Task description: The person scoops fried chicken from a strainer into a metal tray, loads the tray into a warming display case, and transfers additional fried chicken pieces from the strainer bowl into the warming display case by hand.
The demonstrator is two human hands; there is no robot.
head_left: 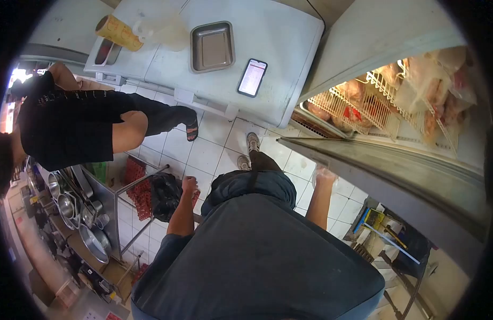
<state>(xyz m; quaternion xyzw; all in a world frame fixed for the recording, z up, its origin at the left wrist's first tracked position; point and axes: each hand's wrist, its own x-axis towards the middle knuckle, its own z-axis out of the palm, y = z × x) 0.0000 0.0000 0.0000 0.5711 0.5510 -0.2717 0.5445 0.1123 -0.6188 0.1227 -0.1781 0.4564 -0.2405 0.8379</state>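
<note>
My left hand (190, 185) hangs low beside my body with its fingers curled in, and I see nothing in it. A black plastic bag (165, 196) is just left of that hand. Clear, crinkled plastic wraps my right hand (324, 175); I cannot tell whether it is a glove or a bag, and the fingers are blurred by it. That hand is close to the edge of the open fridge door (396, 170). Inside the lit fridge, wire shelves (372, 106) bear several clear bags (437, 88) of what looks like raw meat.
A white chest-like counter (166, 69) carries a metal tray (212, 47), a phone (252, 78) and a yellow roll (118, 33). Another person (70, 120) in black stands at left. Metal bowls (66, 205) fill a rack. A blue-edged squeegee (359, 220) is at lower right.
</note>
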